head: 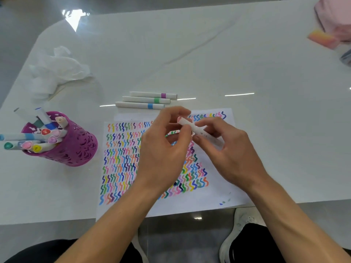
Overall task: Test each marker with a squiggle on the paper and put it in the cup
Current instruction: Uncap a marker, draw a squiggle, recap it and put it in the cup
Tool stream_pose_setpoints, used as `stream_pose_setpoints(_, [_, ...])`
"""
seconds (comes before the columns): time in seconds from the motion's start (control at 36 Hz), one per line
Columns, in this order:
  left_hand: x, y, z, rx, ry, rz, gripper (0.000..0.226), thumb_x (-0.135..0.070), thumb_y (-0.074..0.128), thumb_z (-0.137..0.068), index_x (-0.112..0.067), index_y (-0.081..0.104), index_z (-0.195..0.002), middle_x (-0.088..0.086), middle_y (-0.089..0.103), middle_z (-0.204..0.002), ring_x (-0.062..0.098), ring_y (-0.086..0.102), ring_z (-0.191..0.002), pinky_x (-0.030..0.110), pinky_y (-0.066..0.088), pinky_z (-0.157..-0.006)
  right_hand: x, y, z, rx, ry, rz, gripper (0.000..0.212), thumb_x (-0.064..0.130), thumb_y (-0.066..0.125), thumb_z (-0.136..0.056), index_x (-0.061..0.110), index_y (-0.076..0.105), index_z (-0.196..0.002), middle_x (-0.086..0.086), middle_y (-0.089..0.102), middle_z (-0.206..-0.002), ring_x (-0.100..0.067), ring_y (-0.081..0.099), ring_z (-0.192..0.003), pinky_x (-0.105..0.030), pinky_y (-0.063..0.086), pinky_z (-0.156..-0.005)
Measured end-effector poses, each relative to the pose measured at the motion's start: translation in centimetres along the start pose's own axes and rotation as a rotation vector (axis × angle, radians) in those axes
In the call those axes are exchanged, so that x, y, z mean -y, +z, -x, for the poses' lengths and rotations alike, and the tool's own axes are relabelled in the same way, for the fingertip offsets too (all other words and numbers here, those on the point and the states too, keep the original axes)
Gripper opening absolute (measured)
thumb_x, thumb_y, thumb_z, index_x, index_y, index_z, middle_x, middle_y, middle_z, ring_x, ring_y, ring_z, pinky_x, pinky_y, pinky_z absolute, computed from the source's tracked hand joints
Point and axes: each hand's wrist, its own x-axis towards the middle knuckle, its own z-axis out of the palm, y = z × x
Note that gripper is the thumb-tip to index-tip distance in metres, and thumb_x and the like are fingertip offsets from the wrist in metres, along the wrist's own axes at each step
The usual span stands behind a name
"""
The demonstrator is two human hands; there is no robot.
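Both hands are up over the paper [220,188] with one white marker [206,135] slung between them: the right hand [233,152] has its fingers curled round the barrel, and the left hand [165,149] pinches the pink-tipped end between thumb and fingertips. From here I can't tell whether that cap is coming off or being pressed home. If off, I'd say the pull should run straight along the barrel while the right hand grips firmly, so the cap doesn't jerk free and the tip doesn't streak across the rows of squiggles under the hands. What bare paper there is lies below and outside the right wrist, and looks the likeliest place for a fresh mark. The purple cup [81,149], bristling with markers, stands well off to the outside of the left hand, so a capped marker goes that way. Just beyond the fingertips three more markers [146,100] lie side by side on the table [266,82], seemingly waiting their turn.
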Motion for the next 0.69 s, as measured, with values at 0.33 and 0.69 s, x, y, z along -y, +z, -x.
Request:
stream_pose_setpoints(0.33, [1.6, -0.5, 0.5, 0.211, -0.076, -0.546, 0.016, -0.034, 0.053, -0.103, -0.038, 0.063, -0.115, -0.026, 0.060, -0.095, 0.001, 0.061, -0.094, 0.024, 0.052, -0.082, -0.4, -0.7, 0.0, 0.118, -0.049, 0.236, 0.044, 0.059, 0.051, -0.096, 0.027, 0.069, -0.119, 0.009, 0.071, -0.104, -0.006, 0.061, -0.080, -0.019, 0.047, -0.070])
stream_pose_setpoints(0.69, [1.3, -0.8, 0.0, 0.254, 0.031, -0.634, 0.023, -0.032, 0.053, -0.103, -0.028, 0.073, -0.114, -0.018, 0.069, -0.094, 0.004, 0.062, -0.089, 0.022, 0.046, -0.086, -0.6, -0.5, 0.3, 0.085, -0.101, 0.390, 0.042, 0.064, 0.044, -0.101, 0.028, 0.064, -0.093, 0.010, 0.070, -0.075, -0.013, 0.064, -0.060, -0.035, 0.056, -0.056])
